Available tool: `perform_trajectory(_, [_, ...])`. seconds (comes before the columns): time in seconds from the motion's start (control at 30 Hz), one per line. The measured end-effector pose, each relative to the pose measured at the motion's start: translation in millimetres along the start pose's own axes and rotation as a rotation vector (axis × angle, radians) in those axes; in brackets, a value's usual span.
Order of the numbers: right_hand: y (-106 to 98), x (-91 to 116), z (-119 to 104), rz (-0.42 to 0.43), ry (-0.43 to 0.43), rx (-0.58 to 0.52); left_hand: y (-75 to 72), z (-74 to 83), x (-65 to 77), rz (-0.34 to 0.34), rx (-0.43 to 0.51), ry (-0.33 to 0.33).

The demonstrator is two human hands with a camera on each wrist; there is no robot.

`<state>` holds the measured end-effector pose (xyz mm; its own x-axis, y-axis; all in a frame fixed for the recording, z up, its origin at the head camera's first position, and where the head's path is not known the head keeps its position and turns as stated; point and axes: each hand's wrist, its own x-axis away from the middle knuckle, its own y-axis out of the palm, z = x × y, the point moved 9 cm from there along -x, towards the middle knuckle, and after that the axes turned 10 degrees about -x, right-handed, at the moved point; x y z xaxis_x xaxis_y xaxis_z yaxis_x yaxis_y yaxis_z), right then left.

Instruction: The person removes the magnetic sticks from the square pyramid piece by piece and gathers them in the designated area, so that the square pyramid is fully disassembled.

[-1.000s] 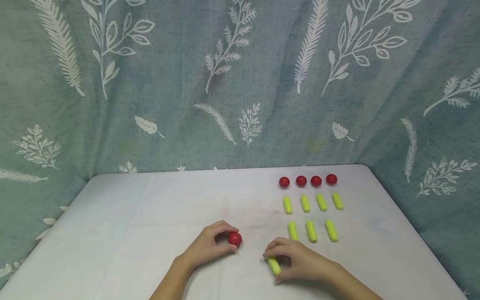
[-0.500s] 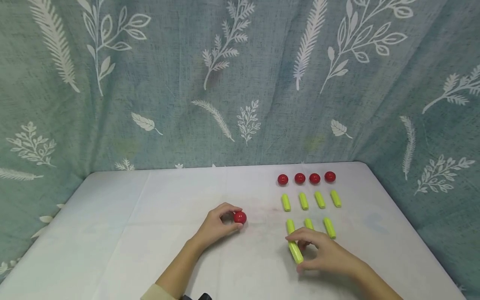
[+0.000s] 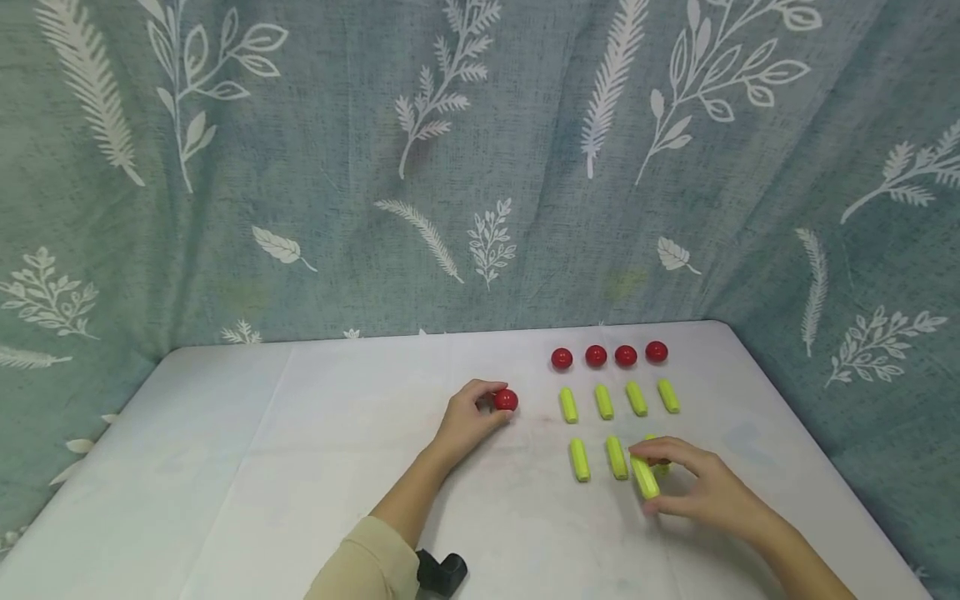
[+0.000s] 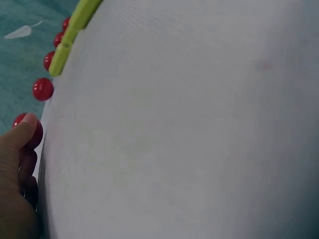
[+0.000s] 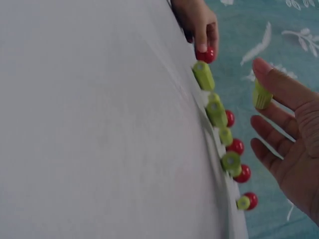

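Between thumb and fingers my left hand (image 3: 467, 423) pinches a shiny red ball (image 3: 506, 400), left of the row of red balls. In the left wrist view that ball (image 4: 35, 133) sits under the thumb. My right hand (image 3: 701, 482) pinches a short yellow-green stick (image 3: 644, 478) by its ends. The stick overlaps another yellow-green stick (image 3: 663, 468) behind it, which the fingers partly hide. In the right wrist view the held stick (image 5: 260, 95) shows between thumb and fingers, apart from the row of sticks.
Several red balls (image 3: 596, 356) line the back right of the white table (image 3: 300, 467). In front of them lies a row of yellow-green sticks (image 3: 604, 402), then a nearer row with another stick (image 3: 617, 457). A black device (image 3: 442, 573) sits by the left sleeve. Patterned cloth (image 3: 337, 167) hangs behind.
My left hand has carried the red ball back and to the right, towards the ball row. My right hand has carried its stick right and slightly back, to the right end of the near row.
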<state>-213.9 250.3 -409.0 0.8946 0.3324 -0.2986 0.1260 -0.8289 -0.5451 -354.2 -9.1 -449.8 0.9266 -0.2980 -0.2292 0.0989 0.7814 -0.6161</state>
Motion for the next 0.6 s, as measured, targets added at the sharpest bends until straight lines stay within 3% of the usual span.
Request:
perform_trajectory(0.17, [-25, 8, 13, 0.071, 0.001, 0.045, 9.6, 2.2, -14.7, -0.022, -0.059, -0.033])
perform_trajectory(0.3, [-41, 13, 29, 0.118, 0.059, 0.088, 15.0, 0.2, -28.6, -0.004, -0.099, -0.055])
perform_trajectory(0.6, [-52, 19, 60, 0.167, 0.136, 0.106, 22.9, -3.2, -53.5, 0.056, -0.081, -0.111])
